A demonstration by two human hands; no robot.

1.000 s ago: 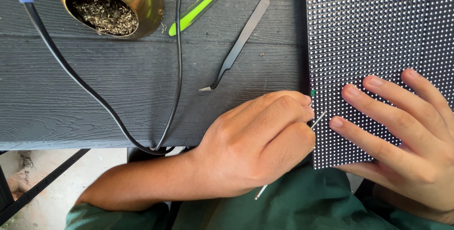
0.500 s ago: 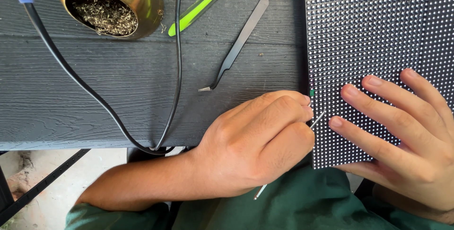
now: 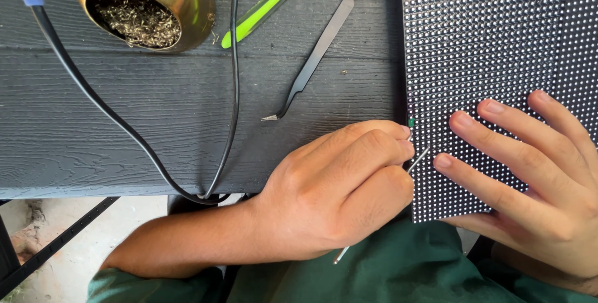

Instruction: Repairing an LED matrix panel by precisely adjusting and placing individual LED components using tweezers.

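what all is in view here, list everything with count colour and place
dotted panel: 1, black with pale dots, right, overhanging the table edge
thin metal tool: 1, silver, in left hand, tip at panel's left edge
tweezers: 1, dark grey, table centre
bowl of metal shavings: 1, brass, top left
green tool: 1, top centre
cables: 2, black, left half
table: 1, dark grey wood
left hand: grips thin tool
right hand: flat on panel

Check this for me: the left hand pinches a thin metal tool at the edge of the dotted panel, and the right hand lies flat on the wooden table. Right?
Not quite. In the head view the right hand lies flat on the dotted panel, not the wooden table. The left hand does pinch the thin metal tool at the panel's edge.
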